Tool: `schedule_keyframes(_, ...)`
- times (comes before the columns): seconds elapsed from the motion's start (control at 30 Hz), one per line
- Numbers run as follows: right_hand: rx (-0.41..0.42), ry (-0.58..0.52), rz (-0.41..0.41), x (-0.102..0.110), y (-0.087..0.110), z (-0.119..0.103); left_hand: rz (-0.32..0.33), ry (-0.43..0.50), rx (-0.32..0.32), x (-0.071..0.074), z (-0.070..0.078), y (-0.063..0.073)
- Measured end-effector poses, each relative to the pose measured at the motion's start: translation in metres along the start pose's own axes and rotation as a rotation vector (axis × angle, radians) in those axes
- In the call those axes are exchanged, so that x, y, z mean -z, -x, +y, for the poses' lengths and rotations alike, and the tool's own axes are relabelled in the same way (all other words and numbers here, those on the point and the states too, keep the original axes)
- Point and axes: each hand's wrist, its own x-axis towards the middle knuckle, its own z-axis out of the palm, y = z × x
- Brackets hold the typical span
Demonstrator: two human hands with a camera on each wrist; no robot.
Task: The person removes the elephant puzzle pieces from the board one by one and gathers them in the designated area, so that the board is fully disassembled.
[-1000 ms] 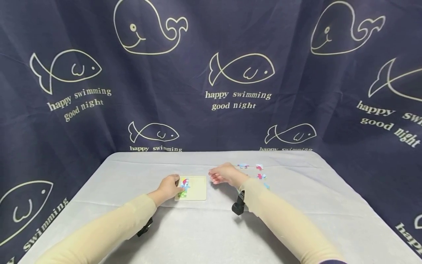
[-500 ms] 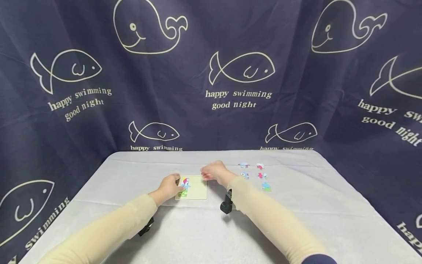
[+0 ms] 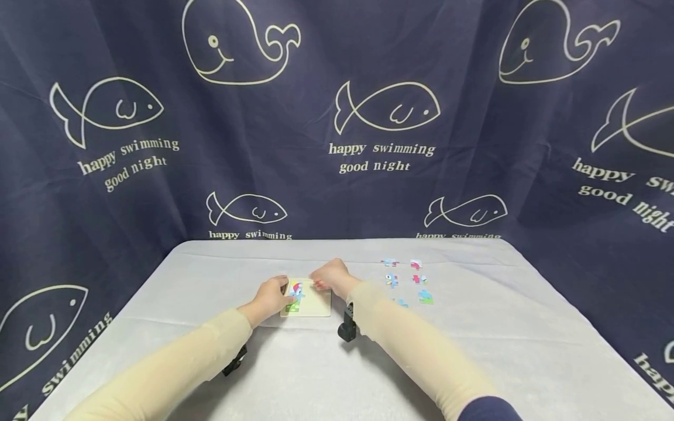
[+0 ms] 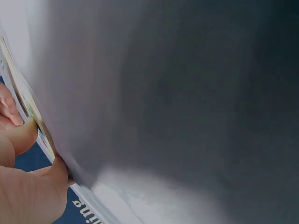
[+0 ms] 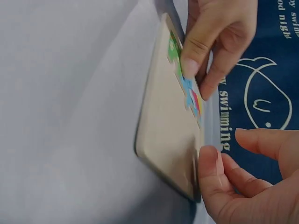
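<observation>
A pale square puzzle board (image 3: pixel 316 301) lies on the table, with joined puzzle pieces (image 3: pixel 295 295) showing a colourful picture along its left side. My left hand (image 3: pixel 270 299) grips the board's left edge, thumb on top over the pieces and fingers at the side. At the far right corner of the board is my right hand (image 3: pixel 333 277), its fingers loosely bent. In the right wrist view, the right fingertips (image 5: pixel 211 161) are beside the board's edge with no piece visible between them; whether they touch it I cannot tell.
Several loose puzzle pieces (image 3: pixel 419 279) lie spread on the grey-white tablecloth (image 3: pixel 474 351) right of the board. A dark blue curtain (image 3: pixel 295 175) with fish and whale drawings hangs behind the table. Each wrist wears a black camera mount (image 3: pixel 347 324).
My right hand has moved left from beside the board to its far right corner, uncovering more loose pieces. The left hand keeps its hold on the board.
</observation>
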Motion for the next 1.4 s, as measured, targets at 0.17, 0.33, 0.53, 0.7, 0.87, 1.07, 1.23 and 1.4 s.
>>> schedule_keyframes(0.17, -0.047, 0.095, 0.071, -0.013, -0.010, 0.004, -0.002, 0.002, -0.016, 0.000, 0.000, 0.000)
schedule_keyframes(0.33, 0.004, 0.281, 0.095, -0.023, -0.010, 0.003, 0.001, 0.003, -0.023, 0.000, -0.002, 0.000)
schedule_keyframes(0.53, 0.054, 0.409, 0.081, -0.029, -0.004, 0.002, 0.000, -0.009, -0.035, 0.000, -0.003, 0.000)
schedule_keyframes(0.7, 0.079, 0.419, 0.068, -0.030, -0.002, 0.002, -0.007, -0.004, -0.023, 0.001, -0.002, 0.000)
schedule_keyframes(0.87, 0.107, 0.439, 0.087, -0.032, 0.000, 0.005, -0.003, -0.006, -0.026, 0.001, -0.002, 0.001)
schedule_keyframes(1.07, 0.097, 0.502, 0.139, -0.037, 0.002, 0.004, -0.004, -0.011, -0.033, 0.002, -0.003, 0.001)
schedule_keyframes(1.23, 0.097, 0.556, 0.156, -0.042, 0.005, -0.001, -0.010, -0.015, -0.034, 0.005, -0.002, 0.001)
schedule_keyframes(1.4, 0.131, 0.614, 0.152, -0.043, 0.009, -0.001, -0.013, -0.018, -0.053, 0.005, -0.002, 0.002)
